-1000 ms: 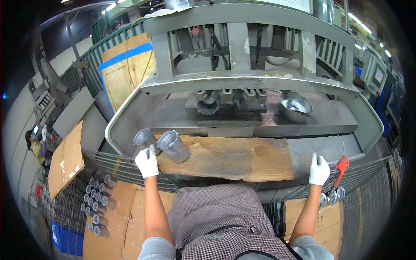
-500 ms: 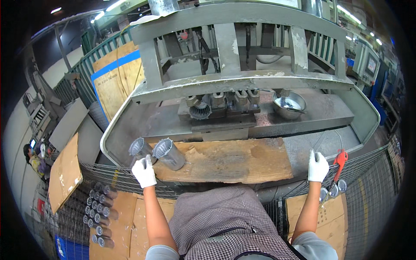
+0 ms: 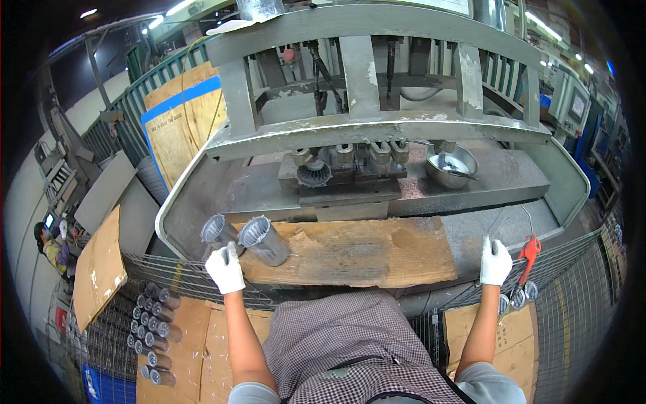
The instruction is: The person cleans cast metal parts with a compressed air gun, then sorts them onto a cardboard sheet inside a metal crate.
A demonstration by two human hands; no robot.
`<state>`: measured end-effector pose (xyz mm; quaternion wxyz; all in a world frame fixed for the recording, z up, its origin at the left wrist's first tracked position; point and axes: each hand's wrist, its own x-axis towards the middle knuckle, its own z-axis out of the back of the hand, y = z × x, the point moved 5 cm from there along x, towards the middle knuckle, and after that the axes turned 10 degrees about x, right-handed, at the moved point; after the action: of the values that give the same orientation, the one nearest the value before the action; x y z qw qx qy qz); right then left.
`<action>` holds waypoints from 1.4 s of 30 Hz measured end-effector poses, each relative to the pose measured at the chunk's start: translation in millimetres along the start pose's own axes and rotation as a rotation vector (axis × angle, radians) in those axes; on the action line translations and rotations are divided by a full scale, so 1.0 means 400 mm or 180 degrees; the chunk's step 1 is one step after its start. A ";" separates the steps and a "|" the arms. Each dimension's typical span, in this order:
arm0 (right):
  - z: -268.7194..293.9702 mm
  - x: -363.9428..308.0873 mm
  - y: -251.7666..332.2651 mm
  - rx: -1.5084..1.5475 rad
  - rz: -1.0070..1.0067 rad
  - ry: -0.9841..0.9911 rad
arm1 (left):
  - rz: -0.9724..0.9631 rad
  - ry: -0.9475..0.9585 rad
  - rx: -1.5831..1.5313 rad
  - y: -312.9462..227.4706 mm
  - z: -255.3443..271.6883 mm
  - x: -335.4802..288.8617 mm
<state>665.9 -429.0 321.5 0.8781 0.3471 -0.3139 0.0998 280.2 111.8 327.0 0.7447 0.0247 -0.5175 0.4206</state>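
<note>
My left hand (image 3: 225,269), in a white glove, is closed with its thumb side up at the near left edge of the wooden board (image 3: 363,252). Just beyond it stand two grey metal cylinders with ribbed open tops, one at the far left (image 3: 218,230) and one on the board (image 3: 264,241). On the right, my gloved right hand (image 3: 496,262) is likewise closed, beside a red air gun (image 3: 531,248). The palms of both hands are hidden, so anything in them cannot be made out. A similar ribbed part (image 3: 314,174) sits in the machine's metal fixture (image 3: 350,192).
The machine's grey frame (image 3: 377,131) spans the far side. A metal bowl (image 3: 452,167) holding pale liquid and a handled tool rests on its bed. Several finished-looking cylinders (image 3: 156,323) lie on cardboard (image 3: 202,350) at lower left; more (image 3: 530,291) are at lower right. Wire mesh (image 3: 565,269) borders the area.
The view has shifted slightly, moving the machine a little in the picture. Both hands keep the same closed pose in nearly the same places. The cylinders stay put.
</note>
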 end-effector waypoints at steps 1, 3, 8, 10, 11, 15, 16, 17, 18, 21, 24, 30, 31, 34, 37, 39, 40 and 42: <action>0.000 0.000 -0.002 0.0020 -0.0013 0.0011 | -0.0004 0.0052 -0.0002 -0.006 0.002 0.002; 0.000 0.000 -0.001 0.0038 -0.0024 0.0018 | -0.0007 0.0104 -0.0008 -0.010 -0.001 0.001; 0.000 0.000 -0.001 0.0001 0.0041 -0.0008 | -0.0009 0.0157 0.0176 -0.013 0.005 0.001; 0.002 0.000 0.006 0.0007 0.0047 -0.0031 | -0.0030 0.0162 0.0182 -0.009 0.002 0.000; 0.003 -0.001 0.008 0.0016 0.0050 -0.0047 | -0.0053 0.0170 0.0193 -0.007 0.002 0.000; -0.004 -0.002 -0.004 0.0005 0.0025 -0.0088 | -0.0070 0.0135 0.0210 -0.006 -0.001 -0.003; -0.007 -0.002 -0.007 -0.0033 0.0018 -0.0066 | -0.0078 0.0116 0.0160 -0.006 -0.001 -0.003; -0.008 -0.001 -0.008 -0.0073 0.0010 -0.0044 | -0.0085 0.0099 0.0110 -0.006 -0.001 -0.003; -0.007 -0.002 -0.006 -0.0079 0.0009 -0.0047 | -0.0086 0.0102 0.0105 -0.005 -0.002 -0.002; -0.006 -0.001 0.002 -0.0108 0.0030 0.0026 | -0.0058 0.0171 0.0125 0.002 -0.005 -0.004; -0.007 0.000 -0.001 -0.0084 0.0121 0.0095 | -0.0078 0.0222 0.0120 0.005 -0.008 -0.005; -0.010 -0.002 0.000 -0.0180 -0.0051 0.0082 | 0.0029 0.0200 0.0082 0.004 -0.009 -0.012; -0.009 -0.004 -0.001 -0.0052 -0.0051 0.0031 | 0.0025 0.0200 0.0076 0.005 -0.009 -0.012; -0.011 -0.007 -0.006 0.0055 -0.0034 -0.0033 | 0.0011 0.0250 0.0219 0.011 -0.014 -0.013; -0.007 -0.009 0.003 -0.0024 -0.0012 -0.0056 | 0.0024 0.0250 0.0177 0.018 -0.019 -0.017; -0.010 -0.010 0.006 -0.0082 -0.0007 -0.0065 | 0.0014 0.0207 0.0174 0.019 -0.020 -0.021; -0.010 -0.012 0.005 -0.0064 0.0014 -0.0124 | 0.0015 0.0206 0.0171 0.019 -0.022 -0.023; -0.012 -0.014 -0.003 -0.0049 0.0035 -0.0187 | -0.0014 0.0188 0.0154 0.019 -0.028 -0.027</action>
<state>664.3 -426.4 314.4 0.8706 0.3414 -0.3423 0.0920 282.4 115.4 310.5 0.7598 0.0313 -0.4849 0.4319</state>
